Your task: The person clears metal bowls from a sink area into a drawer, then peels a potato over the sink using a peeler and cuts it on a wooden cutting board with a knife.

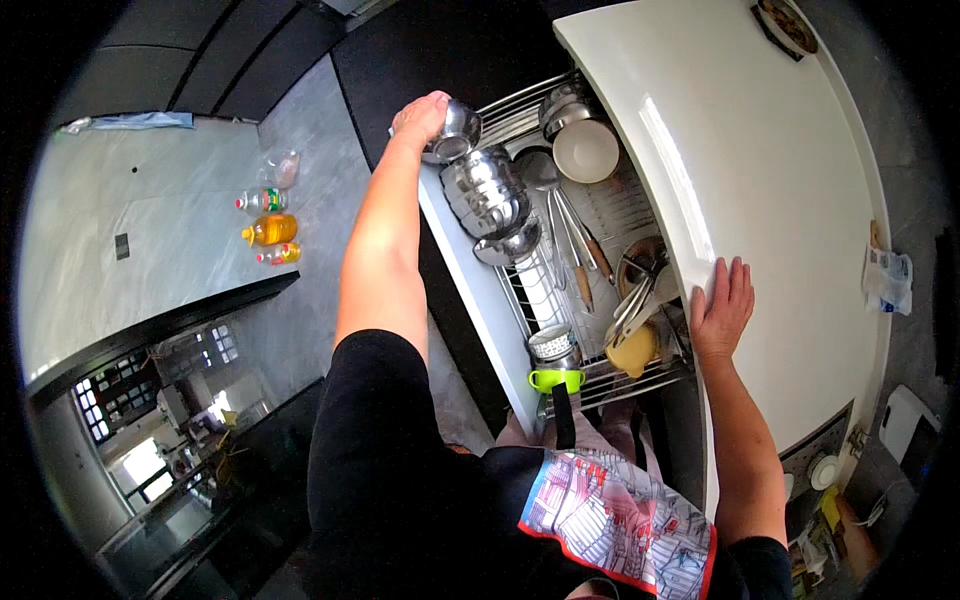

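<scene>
My left hand (421, 120) reaches to the far front corner of a pulled-out drawer (480, 322), closed on the edge of a stainless steel bowl (459, 135); some fingers are hidden. Beside that bowl, a row of nested steel bowls (487, 195) stands along the drawer front. My right hand (724, 307) lies flat at the edge of the white countertop (780, 165), holding nothing. Between my hands, the drawer's wire rack holds a cream bowl (586, 151), wooden-handled utensils (583, 281), a yellow scoop-like item (631, 351), a patterned cup (553, 343) and a lime-green two-handled cup (556, 381).
Several bottles (270, 229), including oil, stand on the grey floor at left. A dish of food (786, 26) sits at the counter's far end. A plastic packet (886, 277) lies along its back edge, and a hob (819, 442) is set in nearer me.
</scene>
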### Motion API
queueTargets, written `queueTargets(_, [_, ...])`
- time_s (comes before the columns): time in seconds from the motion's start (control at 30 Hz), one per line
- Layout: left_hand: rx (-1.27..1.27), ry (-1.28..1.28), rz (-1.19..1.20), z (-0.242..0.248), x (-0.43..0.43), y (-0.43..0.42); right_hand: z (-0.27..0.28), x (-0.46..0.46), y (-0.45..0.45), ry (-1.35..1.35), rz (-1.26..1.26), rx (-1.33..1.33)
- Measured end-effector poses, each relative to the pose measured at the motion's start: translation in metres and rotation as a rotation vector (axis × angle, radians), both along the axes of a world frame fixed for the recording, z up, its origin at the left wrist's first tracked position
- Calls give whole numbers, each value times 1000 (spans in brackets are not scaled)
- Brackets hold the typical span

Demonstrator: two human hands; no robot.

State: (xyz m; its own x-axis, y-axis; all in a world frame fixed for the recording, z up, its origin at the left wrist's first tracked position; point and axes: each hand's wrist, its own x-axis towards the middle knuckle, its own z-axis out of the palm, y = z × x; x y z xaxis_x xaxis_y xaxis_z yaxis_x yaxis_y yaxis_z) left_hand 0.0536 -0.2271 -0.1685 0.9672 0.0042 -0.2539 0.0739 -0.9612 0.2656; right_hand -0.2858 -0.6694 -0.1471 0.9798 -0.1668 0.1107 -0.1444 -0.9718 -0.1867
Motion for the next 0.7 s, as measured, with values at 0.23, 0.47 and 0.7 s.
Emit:
queueTargets(0.23, [147, 134, 9, -45, 6, 4, 2, 2, 8, 1, 33, 12])
queueTargets(0.47, [-15, -583, 58, -51, -36, -26, 4, 5, -4, -3, 26, 9])
queueTargets(0.7, [-159, -848, 24, -27, -169, -32, -2, -3, -9, 11, -24, -12])
